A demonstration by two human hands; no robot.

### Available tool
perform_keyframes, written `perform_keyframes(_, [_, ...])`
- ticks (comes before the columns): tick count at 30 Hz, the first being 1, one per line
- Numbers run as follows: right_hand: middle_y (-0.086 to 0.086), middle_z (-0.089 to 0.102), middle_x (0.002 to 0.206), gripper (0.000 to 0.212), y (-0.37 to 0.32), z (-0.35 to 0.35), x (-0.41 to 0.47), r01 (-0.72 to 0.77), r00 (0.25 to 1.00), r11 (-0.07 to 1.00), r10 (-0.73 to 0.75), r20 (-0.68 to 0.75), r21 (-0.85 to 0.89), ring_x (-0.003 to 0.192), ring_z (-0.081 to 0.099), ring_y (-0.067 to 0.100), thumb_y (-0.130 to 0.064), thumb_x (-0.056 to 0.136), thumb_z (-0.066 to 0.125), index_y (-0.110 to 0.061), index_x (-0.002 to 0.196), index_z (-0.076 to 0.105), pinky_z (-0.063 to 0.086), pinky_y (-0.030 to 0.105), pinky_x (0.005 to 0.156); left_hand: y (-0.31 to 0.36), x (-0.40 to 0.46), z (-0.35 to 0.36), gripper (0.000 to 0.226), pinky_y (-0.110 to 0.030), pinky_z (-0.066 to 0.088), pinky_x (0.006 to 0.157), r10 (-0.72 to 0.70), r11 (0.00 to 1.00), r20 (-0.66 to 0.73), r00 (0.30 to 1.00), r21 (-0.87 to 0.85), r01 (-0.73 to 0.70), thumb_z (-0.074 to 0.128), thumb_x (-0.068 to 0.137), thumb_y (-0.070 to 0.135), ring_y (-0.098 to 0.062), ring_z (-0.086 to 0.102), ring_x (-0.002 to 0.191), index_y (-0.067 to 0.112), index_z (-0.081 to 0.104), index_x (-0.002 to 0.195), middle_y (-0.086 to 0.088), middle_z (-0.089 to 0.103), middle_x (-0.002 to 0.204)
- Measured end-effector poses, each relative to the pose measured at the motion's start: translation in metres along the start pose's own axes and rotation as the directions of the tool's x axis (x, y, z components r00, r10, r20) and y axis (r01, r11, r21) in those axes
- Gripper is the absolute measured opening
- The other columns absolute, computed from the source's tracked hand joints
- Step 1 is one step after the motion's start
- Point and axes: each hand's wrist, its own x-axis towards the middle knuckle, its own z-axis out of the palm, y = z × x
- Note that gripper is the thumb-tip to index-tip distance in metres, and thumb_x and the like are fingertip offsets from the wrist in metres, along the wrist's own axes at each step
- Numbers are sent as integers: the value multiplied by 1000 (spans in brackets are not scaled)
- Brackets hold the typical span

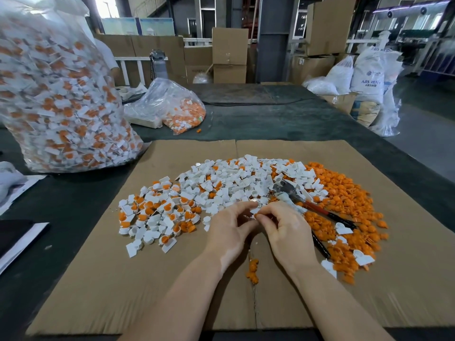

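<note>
jointly left hand (230,228), right hand (285,230) pinch piece (254,211); sack (366,75): "abs"

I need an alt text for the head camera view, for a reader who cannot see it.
The left hand and right hand pinch a small white and orange part together over a cardboard sheet. Beyond them lie heaps of white pieces and orange pieces, with pliers between. A large clear bag of such parts stands at the left.
</note>
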Motion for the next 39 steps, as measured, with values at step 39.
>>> perform_keyframes(39, [4, 67, 77, 8, 7, 10, -4, -234, 972, 840, 195, -130, -490, 80, 56, 29, -8, 72, 71, -14, 75, 74, 21, 36, 75, -2, 2, 9, 24, -27, 24, 85, 86, 835, -207, 975, 548, 43, 47, 96, 35, -14, 39, 108, 29, 60, 116, 9, 56, 115])
